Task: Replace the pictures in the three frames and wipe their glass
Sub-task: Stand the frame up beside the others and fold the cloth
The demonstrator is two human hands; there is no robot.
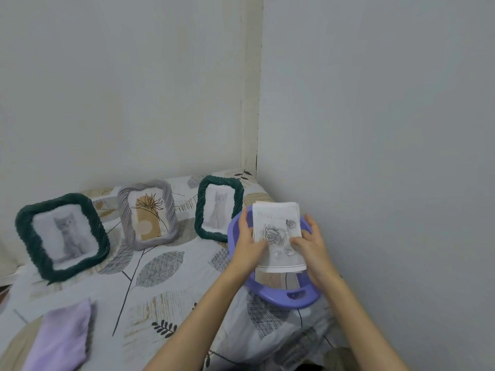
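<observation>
Three frames stand on the bed: a dark green frame with a cat picture at the left, a grey frame with a plant drawing in the middle, and a second green frame with a cat picture at the right. A stack of pictures, a rose print on top, sits over a purple basin. My left hand holds the stack's left edge. My right hand holds its right edge, fingers curled over the print.
A folded lilac cloth lies on the leaf-patterned bedsheet at the front left. Walls meet in a corner behind the frames, and the right wall runs close beside the basin.
</observation>
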